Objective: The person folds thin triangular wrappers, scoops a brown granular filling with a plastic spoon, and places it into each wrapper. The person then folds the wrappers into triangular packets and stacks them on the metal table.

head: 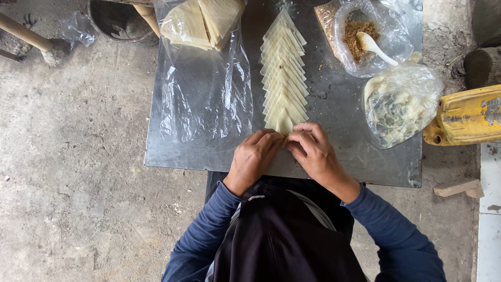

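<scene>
Both hands pinch one small dough wrapper [285, 127] on the counter [339, 104]. The left hand [254, 156] and right hand [313, 149] have their fingers [271, 140] curled tight on it, so most of it is hidden. Its tip points away from the fingers, along the row of wrappers [283, 73] just beyond them. Pinching too hard could tear it, I think, and the brown filling [359, 35] could spill out.
</scene>
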